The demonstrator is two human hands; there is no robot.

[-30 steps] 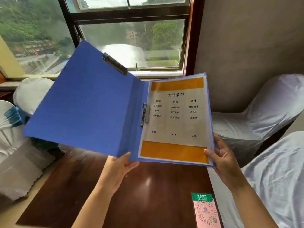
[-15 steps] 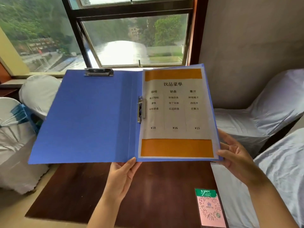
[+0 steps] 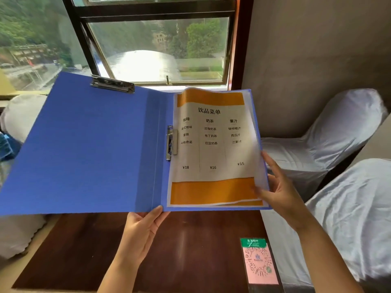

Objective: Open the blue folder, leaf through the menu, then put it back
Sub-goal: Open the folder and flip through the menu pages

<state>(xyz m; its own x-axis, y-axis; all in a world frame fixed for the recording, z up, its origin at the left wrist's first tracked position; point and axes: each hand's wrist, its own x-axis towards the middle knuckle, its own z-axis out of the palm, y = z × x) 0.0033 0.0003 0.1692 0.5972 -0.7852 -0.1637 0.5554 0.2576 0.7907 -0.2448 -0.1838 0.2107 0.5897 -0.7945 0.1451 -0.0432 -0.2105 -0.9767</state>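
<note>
The blue folder [image 3: 84, 144] lies wide open in the air above the dark wooden table [image 3: 186, 250]. Its left cover is bare, with a metal clip [image 3: 112, 84] at the top edge. A side clip [image 3: 171, 142] holds the menu [image 3: 211, 149], a white sheet with orange bands, on the right half. My left hand [image 3: 141, 231] supports the folder from below at the spine. My right hand [image 3: 279, 187] grips the menu's top page at its right edge, and that page is bowed up off the sheets beneath.
A pink card with a QR code [image 3: 259, 263] lies on the table's near right corner. White-covered chairs stand at the right [image 3: 330, 140] and left [image 3: 19, 115]. A window [image 3: 156, 49] fills the wall behind the folder.
The folder's left cover has swung down from raised to flat. My right hand has shifted from holding the folder's edge to lifting the top menu page, which now curls upward.
</note>
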